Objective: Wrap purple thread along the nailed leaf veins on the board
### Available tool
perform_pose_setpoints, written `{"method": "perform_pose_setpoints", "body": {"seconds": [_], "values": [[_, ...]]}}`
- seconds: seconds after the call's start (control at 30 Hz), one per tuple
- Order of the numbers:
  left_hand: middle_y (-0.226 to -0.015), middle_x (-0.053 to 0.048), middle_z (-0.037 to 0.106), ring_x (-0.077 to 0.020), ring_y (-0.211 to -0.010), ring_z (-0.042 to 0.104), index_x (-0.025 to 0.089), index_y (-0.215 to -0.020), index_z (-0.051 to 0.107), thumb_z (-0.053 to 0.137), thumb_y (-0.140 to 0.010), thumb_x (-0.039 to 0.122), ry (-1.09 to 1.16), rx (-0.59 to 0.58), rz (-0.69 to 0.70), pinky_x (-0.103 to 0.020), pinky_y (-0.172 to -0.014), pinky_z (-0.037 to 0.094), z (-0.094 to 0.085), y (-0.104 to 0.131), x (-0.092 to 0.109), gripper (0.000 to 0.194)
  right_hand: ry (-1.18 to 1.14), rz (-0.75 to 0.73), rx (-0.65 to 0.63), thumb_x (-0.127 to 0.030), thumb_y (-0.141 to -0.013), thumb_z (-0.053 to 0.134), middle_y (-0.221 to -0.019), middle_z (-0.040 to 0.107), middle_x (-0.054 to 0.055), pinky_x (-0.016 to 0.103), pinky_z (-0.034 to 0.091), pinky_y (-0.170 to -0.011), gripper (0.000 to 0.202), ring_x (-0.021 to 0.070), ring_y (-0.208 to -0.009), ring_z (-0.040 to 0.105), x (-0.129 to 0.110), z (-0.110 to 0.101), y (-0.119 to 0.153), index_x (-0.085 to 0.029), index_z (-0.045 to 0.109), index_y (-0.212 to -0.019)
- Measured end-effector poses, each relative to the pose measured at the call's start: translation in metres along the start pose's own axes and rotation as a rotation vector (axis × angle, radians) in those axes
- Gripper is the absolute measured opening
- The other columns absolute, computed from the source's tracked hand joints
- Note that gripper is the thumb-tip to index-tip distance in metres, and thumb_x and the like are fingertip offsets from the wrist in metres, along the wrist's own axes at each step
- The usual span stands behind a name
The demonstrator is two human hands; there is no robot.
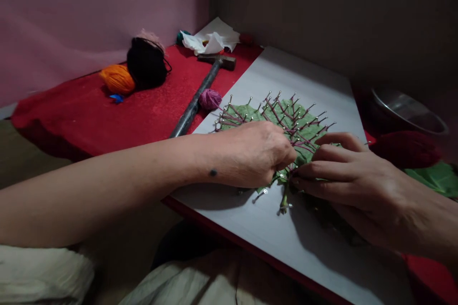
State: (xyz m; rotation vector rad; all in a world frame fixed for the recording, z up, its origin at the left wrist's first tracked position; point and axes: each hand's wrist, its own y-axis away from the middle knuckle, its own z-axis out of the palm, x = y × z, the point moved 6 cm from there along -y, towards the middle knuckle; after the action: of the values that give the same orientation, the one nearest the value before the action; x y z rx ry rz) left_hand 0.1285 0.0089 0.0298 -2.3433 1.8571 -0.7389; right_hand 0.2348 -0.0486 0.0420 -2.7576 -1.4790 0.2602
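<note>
Pink wall and dark wall behind; red-covered table (82, 119) under a white board (311, 71); leaf (245, 112) lies on board, under and beyond both hands, ringed with nails and laced with purple thread; left hand (261, 152) curled tight, right hand (350, 171) with fingers bent at leaf's stem end, narrow gap between; fingertip contents hidden, can't tell; board surface stretches nearside of the hands to its edge, and beyond the leaf; hammer (189, 113) and yarn ball (210, 99) crowd beyond left wrist; metal bowl (408, 109) beyond right hand.
</note>
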Motion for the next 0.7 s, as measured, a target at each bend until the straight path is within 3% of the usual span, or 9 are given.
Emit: {"method": "perform_pose_setpoints", "body": {"seconds": [0.23, 0.4, 0.53, 0.7], "values": [[-0.060, -0.001, 0.058, -0.0141, -0.063, 0.052, 0.017, -0.056, 0.051, 0.056, -0.073, 0.000, -0.032, -0.100, -0.030, -0.029, -0.072, 0.046, 0.002, -0.003, 0.000, 0.024, 0.032, 0.024, 0.065, -0.013, -0.085, 0.045, -0.094, 0.069, 0.005, 0.049, 0.033, -0.099, 0.031, 0.0229, -0.093, 0.058, -0.004, 0.000, 0.007, -0.025, 0.064, -0.106], [-0.060, -0.001, 0.057, -0.0153, -0.066, 0.052, 0.018, -0.057, 0.053, 0.055, -0.073, 0.000, -0.027, -0.091, -0.038, -0.027, -0.065, 0.044, 0.002, -0.003, 0.000, 0.025, -0.040, 0.028, 0.115, -0.006, -0.083, 0.046, -0.106, 0.068, 0.005, 0.049, 0.033, -0.100, 0.044, 0.0213, -0.099, 0.059, -0.002, 0.000, 0.013, -0.025, 0.057, -0.120], [-0.060, -0.001, 0.058, -0.0150, -0.065, 0.051, 0.018, -0.056, 0.052, 0.055, -0.073, 0.000, -0.011, -0.083, -0.026, -0.028, -0.066, 0.044, 0.002, -0.002, -0.001, 0.025, -0.081, 0.003, 0.061, -0.009, -0.084, 0.047, -0.110, 0.068, 0.003, 0.050, 0.030, -0.105, 0.045, 0.0198, -0.098, 0.060, 0.006, 0.001, 0.011, -0.030, 0.057, -0.122], [-0.060, -0.001, 0.059, -0.0143, -0.063, 0.051, 0.017, -0.057, 0.054, 0.058, -0.073, 0.001, -0.006, -0.097, -0.056, -0.028, -0.068, 0.044, 0.003, -0.003, -0.002, 0.023, -0.071, -0.064, -0.005, -0.009, -0.082, 0.047, -0.103, 0.068, 0.002, 0.049, 0.030, -0.104, 0.041, 0.0182, -0.094, 0.060, 0.009, -0.002, 0.004, -0.028, 0.058, -0.117]]}}
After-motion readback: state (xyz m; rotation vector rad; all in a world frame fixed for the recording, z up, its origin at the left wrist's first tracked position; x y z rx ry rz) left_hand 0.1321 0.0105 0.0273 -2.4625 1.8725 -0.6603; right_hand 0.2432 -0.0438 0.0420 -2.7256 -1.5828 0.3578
